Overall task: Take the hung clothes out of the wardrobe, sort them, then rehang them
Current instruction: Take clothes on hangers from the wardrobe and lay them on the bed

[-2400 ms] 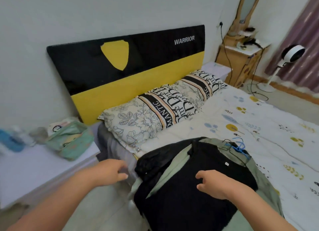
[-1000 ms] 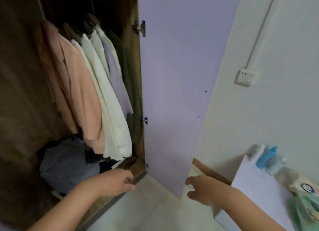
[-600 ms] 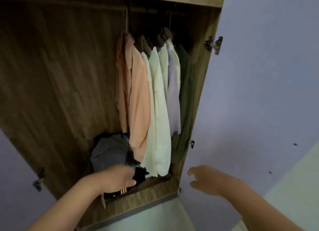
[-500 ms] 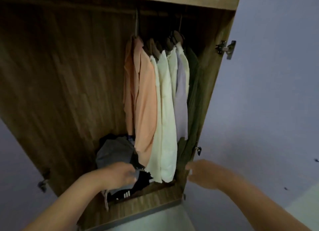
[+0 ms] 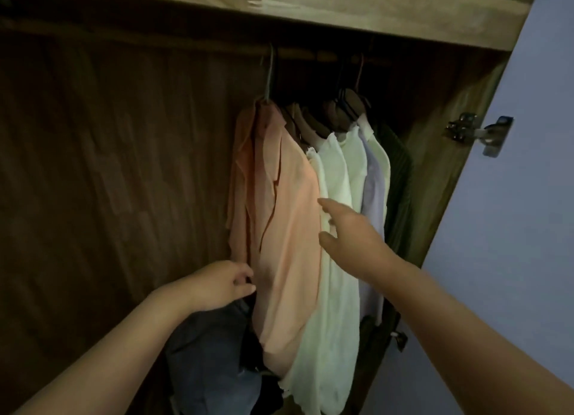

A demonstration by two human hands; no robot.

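Several hangers (image 5: 341, 110) lost in shadow

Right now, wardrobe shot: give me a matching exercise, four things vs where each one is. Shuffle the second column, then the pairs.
Things:
1. orange shirt
2. green garment
3. grey clothes pile
4. door hinge

Places:
A. on the wardrobe floor, below the left hand
B. far right end of the rail
C. leftmost on the rail
D. upper right, on the wardrobe's side panel

Pairs: 1-C, 2-B, 3-A, 4-D
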